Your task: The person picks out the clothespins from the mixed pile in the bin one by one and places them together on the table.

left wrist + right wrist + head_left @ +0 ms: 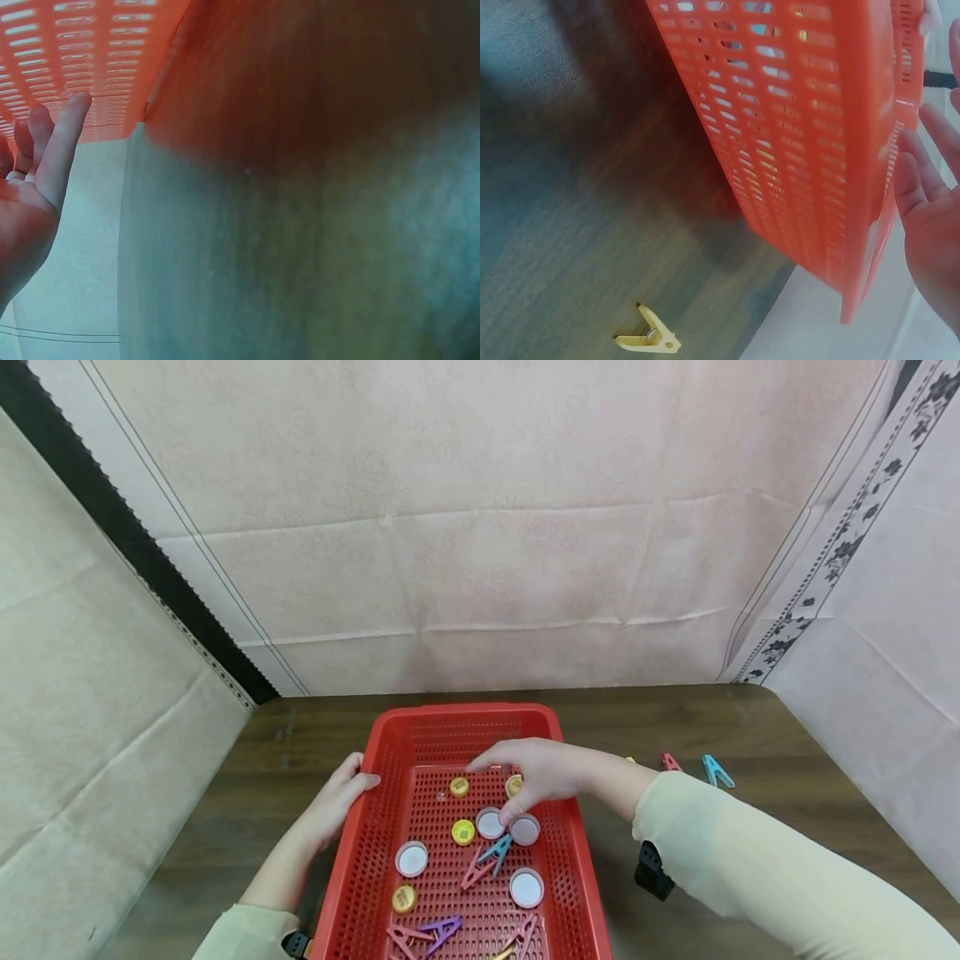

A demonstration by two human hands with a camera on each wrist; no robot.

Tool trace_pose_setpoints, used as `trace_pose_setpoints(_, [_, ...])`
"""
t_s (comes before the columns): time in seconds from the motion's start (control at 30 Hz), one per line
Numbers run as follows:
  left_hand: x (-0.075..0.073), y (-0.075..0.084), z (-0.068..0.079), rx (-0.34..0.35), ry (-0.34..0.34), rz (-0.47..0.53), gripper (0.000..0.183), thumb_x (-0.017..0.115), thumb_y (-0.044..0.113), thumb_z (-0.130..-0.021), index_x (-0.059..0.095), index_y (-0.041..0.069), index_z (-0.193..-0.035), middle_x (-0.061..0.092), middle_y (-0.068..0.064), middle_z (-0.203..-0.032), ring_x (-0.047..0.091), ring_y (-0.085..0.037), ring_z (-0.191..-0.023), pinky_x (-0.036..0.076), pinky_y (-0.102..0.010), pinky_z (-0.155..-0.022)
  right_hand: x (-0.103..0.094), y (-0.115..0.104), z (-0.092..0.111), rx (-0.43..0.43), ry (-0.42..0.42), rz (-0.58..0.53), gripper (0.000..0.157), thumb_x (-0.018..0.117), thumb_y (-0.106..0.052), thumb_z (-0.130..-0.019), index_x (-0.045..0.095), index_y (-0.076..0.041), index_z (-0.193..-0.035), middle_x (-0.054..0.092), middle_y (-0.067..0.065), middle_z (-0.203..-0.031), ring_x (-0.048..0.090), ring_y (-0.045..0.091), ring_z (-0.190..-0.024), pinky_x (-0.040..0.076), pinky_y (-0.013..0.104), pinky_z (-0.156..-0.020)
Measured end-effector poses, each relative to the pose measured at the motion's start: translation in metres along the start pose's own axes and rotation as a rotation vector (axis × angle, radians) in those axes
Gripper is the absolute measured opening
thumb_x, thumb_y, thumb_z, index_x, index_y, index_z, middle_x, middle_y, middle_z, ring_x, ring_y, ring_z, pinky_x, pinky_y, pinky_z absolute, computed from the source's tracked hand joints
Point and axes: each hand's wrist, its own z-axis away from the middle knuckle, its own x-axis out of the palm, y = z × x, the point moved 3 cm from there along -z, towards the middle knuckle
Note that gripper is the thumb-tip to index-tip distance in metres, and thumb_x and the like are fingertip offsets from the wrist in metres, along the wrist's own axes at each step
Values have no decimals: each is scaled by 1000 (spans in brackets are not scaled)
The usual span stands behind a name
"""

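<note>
The left hand (pixel 336 802) is clamping its fingers on a red basket (pixel 465 710) at left — apparently steadying it on the counter (pixel 637 718) — while the right hand (pixel 540 770), fingers apart, is reaching over white lids (pixel 525 831) toward the right.

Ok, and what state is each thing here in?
Red basket: open-topped, holding caps and clothespins
Left hand: gripping basket rim
Right hand: over basket, fingers extended, gripping nothing visible
White caps: lying flat
Yellow caps: lying in basket
Basket clothespins: some overlapping
Table clothespins: lying unclipped
Cloth backdrop: creased
</note>
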Motion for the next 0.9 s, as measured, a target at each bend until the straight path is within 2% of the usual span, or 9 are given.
trace_pose_setpoints(0.1, [0, 0, 0, 1, -3, -1, 21, 42, 9, -95, 33, -5, -108, 55, -24, -92, 67, -32, -72, 57, -48, -61, 4, -4, -3, 8, -53, 3, 67, 78, -40, -73, 52, -29, -133, 47, -12, -132, 46, 9, -114, 41, 35, -98])
trace_pose_setpoints(0.33, [0, 1, 0, -11, -9, 5, 25, 44, 12, -95, 33, -5, -110, 55, -25, -93, 66, -34, -74, 57, -49, -62, 14, -9, -11, -20, -141, 65, 66, 78, -39, -73, 51, -31, -133, 44, -12, -138, 36, 11, -130, 33, 38, -107])
trace_pose_setpoints(0.67, [0, 0, 1, -11, -5, 11, 25, 44, 12, -95, 33, -5, -110, 56, -25, -92, 67, -33, -73, 57, -49, -62, 27, -9, -17, -21, -207, 85, 59, 78, -35, -75, 54, -32, -129, 45, -10, -136, 38, 8, -127, 37, 32, -103])
trace_pose_setpoints(0.9, [1, 0, 0, -12, -1, 2, 24, 44, 12, -95, 33, -5, -109, 56, -24, -91, 67, -32, -73, 57, -48, -61, 36, -6, -26, -31, -280, 93, 56, 77, -32, -76, 54, -33, -128, 48, -12, -132, 51, 10, -112, 45, 27, -93])
